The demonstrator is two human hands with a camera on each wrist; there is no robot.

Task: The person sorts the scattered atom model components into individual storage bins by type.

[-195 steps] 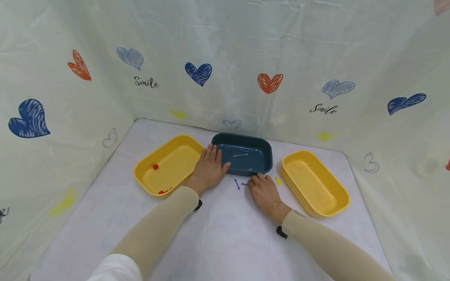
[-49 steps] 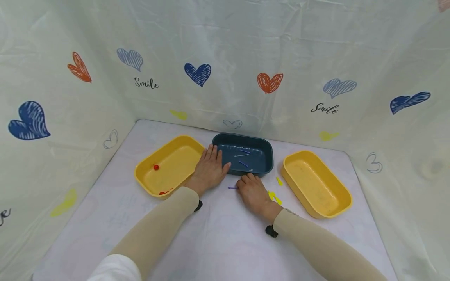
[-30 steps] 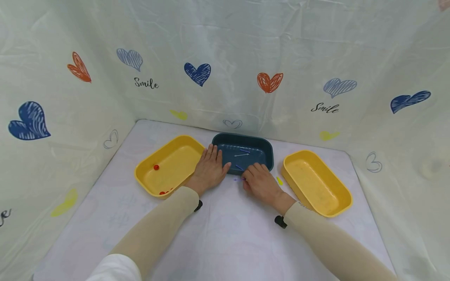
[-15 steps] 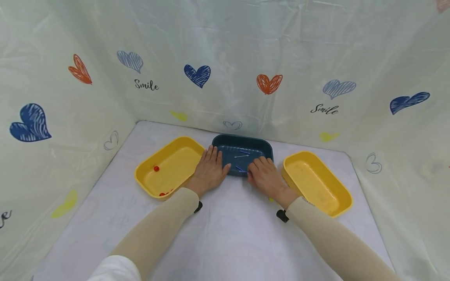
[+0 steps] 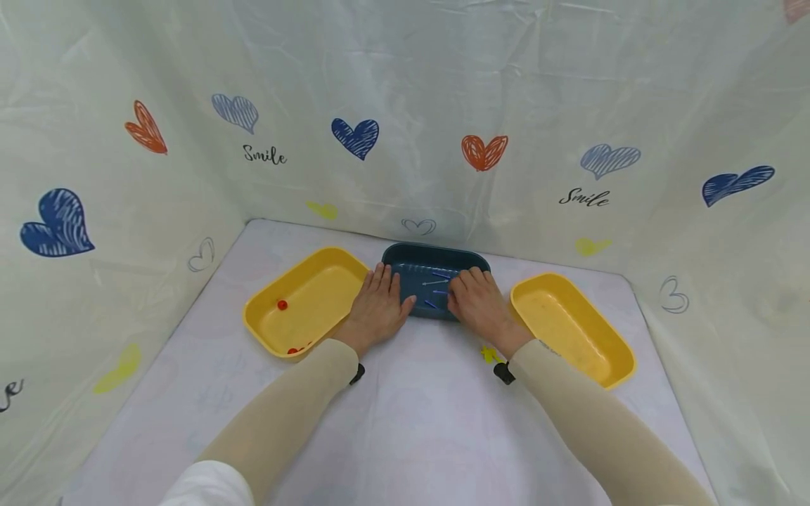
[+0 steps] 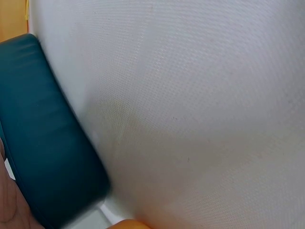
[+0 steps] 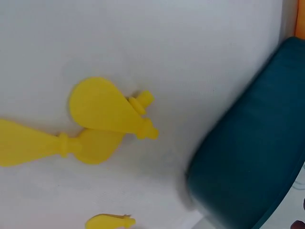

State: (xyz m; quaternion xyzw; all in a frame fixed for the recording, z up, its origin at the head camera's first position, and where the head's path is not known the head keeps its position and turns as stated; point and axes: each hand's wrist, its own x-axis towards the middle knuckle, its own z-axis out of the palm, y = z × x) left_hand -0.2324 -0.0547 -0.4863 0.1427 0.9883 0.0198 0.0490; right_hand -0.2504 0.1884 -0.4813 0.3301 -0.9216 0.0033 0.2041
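Observation:
My left hand lies with straight fingers over the left end of a dark teal tray, thumb along its near rim. My right hand has curled fingers over the tray's right end. Its fingertips pinch a thin blue stick, whose far end is hidden by the hand. Other small sticks lie in the tray: a blue one, a paler one and a blue one. Under my right wrist, flat yellow teardrop-shaped pieces with knobbed necks lie on the table.
A yellow tray on the left holds several small red balls. Another yellow tray stands right of the teal one, partly behind my right forearm. A white sheet printed with hearts hangs behind and beside the table.
The right hand has picked a blue stick off the table in front of the teal tray and carried it up over the near rim, into the tray. The left hand stays put.

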